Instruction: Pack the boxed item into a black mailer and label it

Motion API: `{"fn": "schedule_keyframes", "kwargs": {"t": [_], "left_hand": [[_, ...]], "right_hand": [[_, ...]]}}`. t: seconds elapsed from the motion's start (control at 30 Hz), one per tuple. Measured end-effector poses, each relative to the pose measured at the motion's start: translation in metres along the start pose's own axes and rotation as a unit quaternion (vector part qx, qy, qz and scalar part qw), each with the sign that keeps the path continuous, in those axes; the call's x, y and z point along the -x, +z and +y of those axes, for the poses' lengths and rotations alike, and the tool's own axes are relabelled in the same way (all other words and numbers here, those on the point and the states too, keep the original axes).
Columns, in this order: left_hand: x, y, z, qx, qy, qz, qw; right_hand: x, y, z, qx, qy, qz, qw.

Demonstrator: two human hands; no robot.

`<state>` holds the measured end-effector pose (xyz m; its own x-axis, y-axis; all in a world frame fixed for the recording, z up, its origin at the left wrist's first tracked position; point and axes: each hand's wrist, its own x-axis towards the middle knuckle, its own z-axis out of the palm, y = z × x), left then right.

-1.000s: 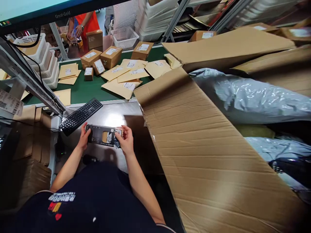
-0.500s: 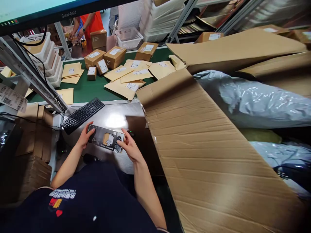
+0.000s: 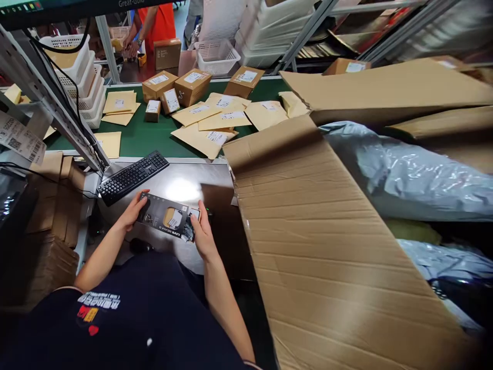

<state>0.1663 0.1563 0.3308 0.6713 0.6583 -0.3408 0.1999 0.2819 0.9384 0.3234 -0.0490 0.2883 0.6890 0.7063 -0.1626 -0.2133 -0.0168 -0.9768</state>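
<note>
Between my two hands is a flat dark product box (image 3: 165, 216) with a picture on its face and the printed words "LIVE BEAM 3", upside down to me. My left hand (image 3: 133, 209) grips its left end, thumb on top. At the right end my right hand (image 3: 202, 231) is closed on the box, with the thumb on the front. The box is held above the metal worktop (image 3: 185, 180). A black keyboard (image 3: 133, 177) lies just beyond it at the left, and a dark mouse (image 3: 140, 245) sits close to my body.
A large open cardboard box (image 3: 308, 221) with grey plastic-wrapped parcels (image 3: 416, 164) fills the right. Beyond the worktop, a green conveyor belt (image 3: 148, 139) carries padded envelopes (image 3: 223, 121) and small cartons (image 3: 192, 86). White baskets (image 3: 82, 87) are stacked at the left. A person in orange (image 3: 157, 25) stands behind.
My view has shifted slightly, so the background sits a little further right. Both hands keep hold of the box; the right thumb has moved towards the box's right edge.
</note>
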Motion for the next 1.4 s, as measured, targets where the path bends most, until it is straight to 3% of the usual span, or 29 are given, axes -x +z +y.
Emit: {"fn": "schedule_keyframes", "kwargs": {"t": [0.07,0.27,0.43,0.67,0.8,1.07,1.2,1.33,1.4], "left_hand": [[0.001,-0.004,0.002,-0.012,0.013,0.004,1.000],[0.005,-0.007,0.007,-0.030,0.024,0.005,0.999],[0.002,-0.012,0.012,-0.010,0.013,0.015,1.000],[0.008,-0.018,0.014,-0.009,-0.002,0.002,1.000],[0.012,-0.020,0.016,-0.017,-0.018,-0.002,1.000],[0.016,-0.012,0.013,-0.034,0.035,-0.003,0.999],[0.021,-0.007,0.010,-0.044,0.039,-0.014,0.998],[0.023,-0.009,0.016,-0.055,0.037,-0.046,0.997],[0.023,-0.009,0.020,-0.062,0.052,-0.051,0.995]], "right_hand": [[0.001,0.001,-0.002,0.028,-0.015,0.026,0.999],[0.005,-0.002,-0.019,0.010,0.015,0.003,1.000],[0.017,-0.005,-0.032,-0.022,0.039,-0.073,0.996],[0.029,-0.001,-0.045,0.005,0.081,-0.120,0.989],[0.027,0.003,-0.038,0.014,0.048,-0.086,0.995],[0.027,0.015,-0.031,0.023,0.020,-0.030,0.999],[0.035,0.009,-0.032,0.000,0.037,-0.024,0.999],[0.040,-0.004,-0.029,-0.092,0.098,-0.100,0.986],[0.039,0.000,-0.025,-0.107,0.125,-0.048,0.985]]}}
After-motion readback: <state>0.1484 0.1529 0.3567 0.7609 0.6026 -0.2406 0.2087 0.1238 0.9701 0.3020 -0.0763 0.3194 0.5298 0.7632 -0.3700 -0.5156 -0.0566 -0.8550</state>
